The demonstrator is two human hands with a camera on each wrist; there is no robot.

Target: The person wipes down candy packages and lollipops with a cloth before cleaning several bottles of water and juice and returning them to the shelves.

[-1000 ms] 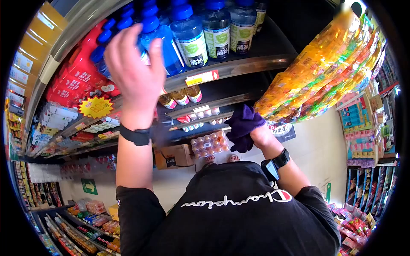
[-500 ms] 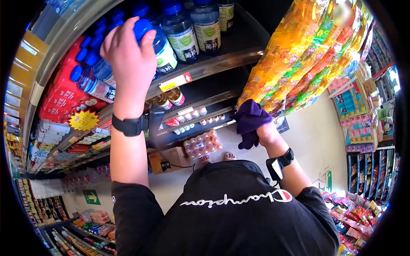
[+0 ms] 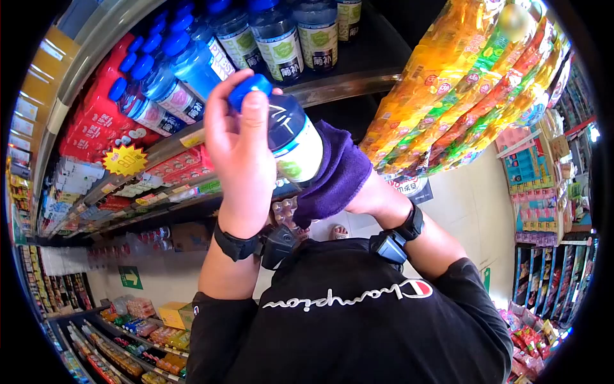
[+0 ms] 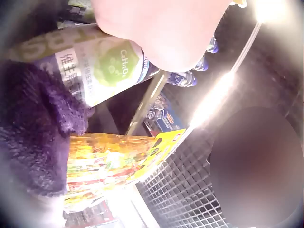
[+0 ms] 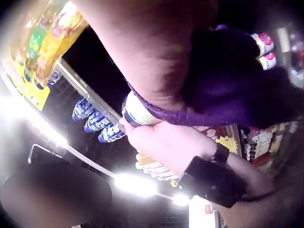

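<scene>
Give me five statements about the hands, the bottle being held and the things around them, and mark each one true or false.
1. The left hand holds a bottle at the end with the blue cap. True.
2. That bottle is standing in line with the others on display. False: it is held in front of the shelf.
3. The right hand has a purple cloth that touches the bottle. True.
4. The starburst sign is yellow. True.
5. The person is dressed in white. False: the shirt is black, with white lettering.
</scene>
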